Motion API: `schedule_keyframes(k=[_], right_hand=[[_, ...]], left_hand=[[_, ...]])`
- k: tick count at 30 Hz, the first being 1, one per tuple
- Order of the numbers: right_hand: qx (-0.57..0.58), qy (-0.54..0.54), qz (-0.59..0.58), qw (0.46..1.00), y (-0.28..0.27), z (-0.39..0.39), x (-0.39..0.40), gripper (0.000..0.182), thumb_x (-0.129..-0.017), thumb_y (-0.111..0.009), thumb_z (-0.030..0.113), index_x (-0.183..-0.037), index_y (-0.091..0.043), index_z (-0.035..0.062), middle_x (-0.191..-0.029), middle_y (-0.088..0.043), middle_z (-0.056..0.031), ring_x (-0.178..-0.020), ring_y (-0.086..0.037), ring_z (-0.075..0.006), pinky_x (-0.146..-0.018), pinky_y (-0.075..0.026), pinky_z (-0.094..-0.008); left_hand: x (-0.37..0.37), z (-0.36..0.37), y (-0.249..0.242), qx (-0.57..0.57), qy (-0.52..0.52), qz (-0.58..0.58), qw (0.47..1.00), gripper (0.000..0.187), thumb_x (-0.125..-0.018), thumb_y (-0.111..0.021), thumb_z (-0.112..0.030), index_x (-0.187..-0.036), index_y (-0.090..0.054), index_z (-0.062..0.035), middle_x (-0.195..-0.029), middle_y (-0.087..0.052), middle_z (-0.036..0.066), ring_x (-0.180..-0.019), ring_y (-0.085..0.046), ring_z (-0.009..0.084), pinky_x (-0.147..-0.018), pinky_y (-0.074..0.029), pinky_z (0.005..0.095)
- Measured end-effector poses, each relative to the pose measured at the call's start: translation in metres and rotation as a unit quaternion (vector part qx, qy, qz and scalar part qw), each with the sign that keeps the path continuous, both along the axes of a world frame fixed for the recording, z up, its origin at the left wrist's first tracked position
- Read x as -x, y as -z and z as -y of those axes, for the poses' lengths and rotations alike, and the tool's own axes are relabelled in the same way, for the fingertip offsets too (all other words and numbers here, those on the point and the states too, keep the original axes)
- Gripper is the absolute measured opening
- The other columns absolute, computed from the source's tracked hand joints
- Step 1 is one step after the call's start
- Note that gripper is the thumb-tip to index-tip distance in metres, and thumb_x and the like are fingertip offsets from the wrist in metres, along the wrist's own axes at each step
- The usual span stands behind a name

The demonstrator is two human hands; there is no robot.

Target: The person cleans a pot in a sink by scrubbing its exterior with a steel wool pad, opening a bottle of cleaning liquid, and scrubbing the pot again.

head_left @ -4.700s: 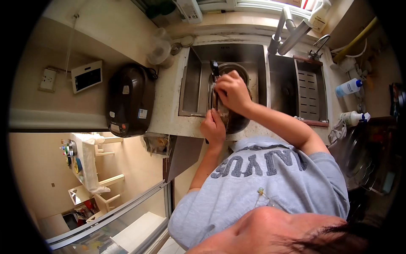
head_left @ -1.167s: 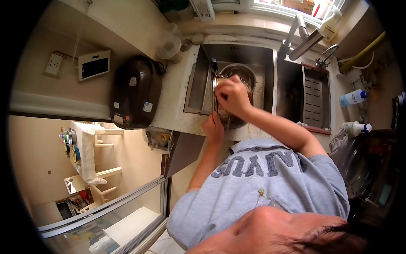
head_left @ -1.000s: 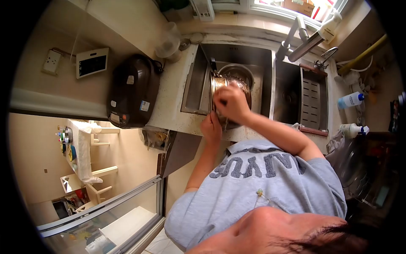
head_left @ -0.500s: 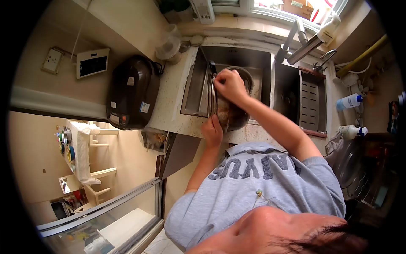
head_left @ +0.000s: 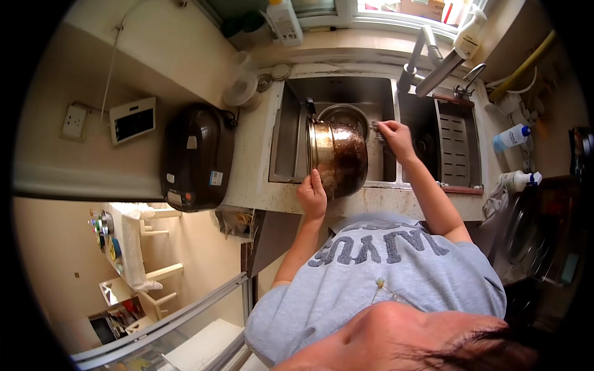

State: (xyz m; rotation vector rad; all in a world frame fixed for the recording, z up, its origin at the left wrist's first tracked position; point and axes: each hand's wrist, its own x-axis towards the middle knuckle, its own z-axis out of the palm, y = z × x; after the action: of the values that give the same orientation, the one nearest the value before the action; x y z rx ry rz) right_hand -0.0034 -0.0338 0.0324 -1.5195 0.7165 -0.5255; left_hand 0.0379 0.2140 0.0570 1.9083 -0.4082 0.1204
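A brownish, stained metal pot [head_left: 346, 154] lies tipped on its side over the front edge of the left sink basin [head_left: 288, 145], its mouth facing left. My left hand [head_left: 312, 196] grips the pot's rim at the near side, thumb on the outer wall. To the right of the pot, my right hand [head_left: 397, 139] is closed on a small grey wiry scrubber [head_left: 378, 132], apart from the pot. A round metal bowl [head_left: 344, 111] sits in the basin behind the pot and is partly hidden by it.
A faucet [head_left: 427, 62] stands behind the sink divider. In the right basin is a slotted drain tray [head_left: 453, 145]. A dark rice cooker [head_left: 198, 154] stands on the left counter, with plastic containers [head_left: 241, 89] behind it. Bottles [head_left: 512, 137] are at the right.
My right hand has moved right, off the pot's side near its rim, and the scrubber now shows in it. My left hand still holds the rim. The camera view has shifted slightly.
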Motion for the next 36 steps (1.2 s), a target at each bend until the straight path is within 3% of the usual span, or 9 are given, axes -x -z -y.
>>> schedule_keyframes(k=[5,7,13,23,25,30,36], right_hand=[[-0.035,0.079,-0.097,0.992,0.059,0.052,0.045,0.03,-0.087,-0.057,0.029,-0.085,-0.066,0.0003,-0.073,-0.061,-0.0001,-0.066,-0.051,-0.0066,-0.062,-0.041,-0.0227],[-0.13,0.111,-0.101,0.98,0.067,0.051,0.059,0.029,-0.088,-0.056,0.029,-0.085,-0.066,0.0025,-0.074,-0.06,0.0006,-0.065,-0.05,-0.0065,-0.061,-0.04,-0.0226],[-0.173,0.034,-0.102,0.979,0.063,0.037,0.073,0.028,-0.088,-0.055,0.029,-0.084,-0.066,0.0043,-0.071,-0.059,0.0014,-0.062,-0.05,-0.006,-0.057,-0.039,-0.0216],[-0.229,0.002,-0.065,0.971,0.067,0.035,0.062,0.026,-0.089,-0.055,0.026,-0.083,-0.065,0.0029,-0.072,-0.06,0.0004,-0.063,-0.051,-0.0056,-0.058,-0.039,-0.0204],[-0.239,0.003,-0.064,0.969,0.068,0.03,0.057,0.025,-0.089,-0.055,0.026,-0.084,-0.065,0.0032,-0.073,-0.06,0.0004,-0.063,-0.052,-0.0057,-0.058,-0.04,-0.0202],[-0.241,0.045,-0.048,0.968,0.069,0.02,0.049,0.025,-0.088,-0.056,0.026,-0.084,-0.065,0.0029,-0.071,-0.06,0.0009,-0.062,-0.051,-0.0056,-0.056,-0.039,-0.0206],[-0.273,0.092,-0.05,0.956,0.066,0.001,0.033,0.029,-0.089,-0.055,0.03,-0.084,-0.065,0.0029,-0.07,-0.059,0.0008,-0.061,-0.051,-0.0055,-0.055,-0.04,-0.0211]], left_hand=[[-0.014,-0.002,-0.004,-0.002,0.019,-0.011,1.0,0.045,-0.094,-0.047,-0.027,-0.059,-0.04,0.0001,-0.049,-0.03,0.002,-0.049,-0.027,0.0089,-0.042,-0.025,0.0298],[-0.032,0.0,-0.004,-0.023,0.029,0.004,0.999,0.046,-0.094,-0.047,-0.028,-0.058,-0.04,-0.0001,-0.049,-0.03,0.0,-0.049,-0.027,0.0083,-0.042,-0.025,0.0299],[-0.078,0.025,-0.015,-0.04,0.082,-0.074,0.993,0.047,-0.094,-0.047,-0.032,-0.06,-0.048,0.0002,-0.051,-0.039,-0.004,-0.051,-0.031,0.006,-0.045,-0.028,0.0267],[-0.131,0.097,0.035,0.013,0.107,-0.127,0.986,0.049,-0.09,-0.053,-0.035,-0.058,-0.049,0.0014,-0.049,-0.037,-0.004,-0.049,-0.031,0.0055,-0.042,-0.028,0.0267],[-0.144,0.108,0.046,-0.058,0.138,-0.098,0.984,0.049,-0.087,-0.057,-0.037,-0.057,-0.049,0.0009,-0.048,-0.036,-0.004,-0.049,-0.03,0.0048,-0.042,-0.028,0.0273],[-0.154,0.135,0.051,-0.111,0.216,-0.09,0.966,0.047,-0.083,-0.063,-0.034,-0.053,-0.05,-0.0003,-0.043,-0.039,-0.001,-0.043,-0.032,0.0055,-0.04,-0.028,0.0291],[-0.183,0.147,0.102,-0.069,0.291,-0.148,0.943,0.046,-0.083,-0.064,-0.034,-0.054,-0.053,-0.0003,-0.045,-0.041,-0.004,-0.044,-0.033,0.0043,-0.04,-0.028,0.0272]])
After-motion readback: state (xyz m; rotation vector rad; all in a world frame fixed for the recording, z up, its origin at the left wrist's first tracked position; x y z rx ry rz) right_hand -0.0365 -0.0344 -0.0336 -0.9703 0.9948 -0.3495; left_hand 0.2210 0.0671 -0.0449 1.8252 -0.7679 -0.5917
